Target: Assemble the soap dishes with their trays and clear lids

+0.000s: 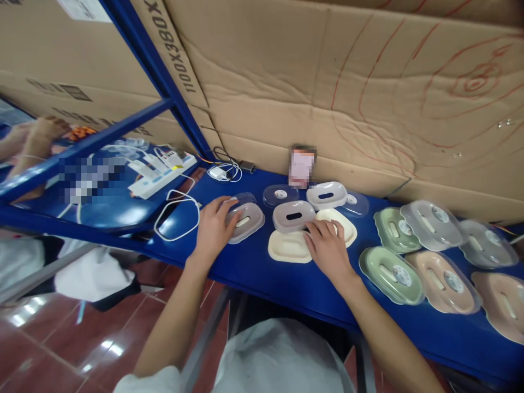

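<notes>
Grey slotted oval dish (251, 225), one: on the blue worktop (245, 263), at our left hand (215, 226); long axis and slot slanting up rightward; whether our grip holds it, we cannot tell. Second grey slotted dish (280, 219): long axis nearly left-right, beside our right hand (328, 248), fingers spread, hold unclear.

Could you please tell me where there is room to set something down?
Bare blue tabletop shows in front of the nearer cream oval plastic tray and the nearer green lidded plastic box; beyond the right hand it's crowded.
</notes>
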### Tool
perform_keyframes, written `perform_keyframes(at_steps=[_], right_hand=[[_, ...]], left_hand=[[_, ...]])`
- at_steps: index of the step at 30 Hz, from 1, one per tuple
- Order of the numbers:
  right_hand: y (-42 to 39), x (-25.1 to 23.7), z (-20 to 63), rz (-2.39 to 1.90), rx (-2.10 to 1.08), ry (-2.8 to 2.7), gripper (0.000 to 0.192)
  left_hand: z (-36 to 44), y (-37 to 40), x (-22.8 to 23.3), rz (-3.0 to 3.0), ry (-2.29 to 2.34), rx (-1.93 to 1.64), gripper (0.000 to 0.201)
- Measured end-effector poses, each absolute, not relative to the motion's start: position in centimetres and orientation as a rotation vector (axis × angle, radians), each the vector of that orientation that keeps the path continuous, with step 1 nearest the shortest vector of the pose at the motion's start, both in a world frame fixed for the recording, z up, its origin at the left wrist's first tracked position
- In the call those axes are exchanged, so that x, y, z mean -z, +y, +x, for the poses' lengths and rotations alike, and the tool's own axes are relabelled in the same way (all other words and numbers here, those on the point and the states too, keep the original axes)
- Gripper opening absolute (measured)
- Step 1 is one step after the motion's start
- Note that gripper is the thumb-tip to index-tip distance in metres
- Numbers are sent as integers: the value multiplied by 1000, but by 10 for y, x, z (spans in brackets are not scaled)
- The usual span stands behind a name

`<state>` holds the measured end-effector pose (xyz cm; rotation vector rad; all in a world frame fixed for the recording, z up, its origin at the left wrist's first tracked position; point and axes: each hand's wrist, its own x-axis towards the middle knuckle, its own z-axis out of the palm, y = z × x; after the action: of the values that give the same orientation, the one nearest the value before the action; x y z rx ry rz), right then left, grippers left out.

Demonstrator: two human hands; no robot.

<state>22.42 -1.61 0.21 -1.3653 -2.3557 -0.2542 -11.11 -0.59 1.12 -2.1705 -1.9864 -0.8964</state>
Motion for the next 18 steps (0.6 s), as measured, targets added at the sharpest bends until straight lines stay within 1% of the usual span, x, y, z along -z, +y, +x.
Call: perform_keyframes(at_steps=[7, 11, 15, 17, 18], right_hand=[[-16, -8, 224, -1387, 248, -2369, 35], [-29, -31, 247, -1417, 235, -2318, 35], [-71, -43, 306, -1489, 189, -2120, 37], [-98, -37, 339, -1597, 201, -1987, 45], [-110, -31, 353, -1672, 222, -1929, 54]], left_hand=[[-86, -46, 3, -2333, -1839, 578, 36], [-83, -40, 7, -2379, -1835, 665, 33], [-85, -22, 7, -2380, -1819, 725, 36], [-85, -13, 8, -2355, -1820, 751, 39], [-85, -9, 9, -2342, -1825, 766, 40]])
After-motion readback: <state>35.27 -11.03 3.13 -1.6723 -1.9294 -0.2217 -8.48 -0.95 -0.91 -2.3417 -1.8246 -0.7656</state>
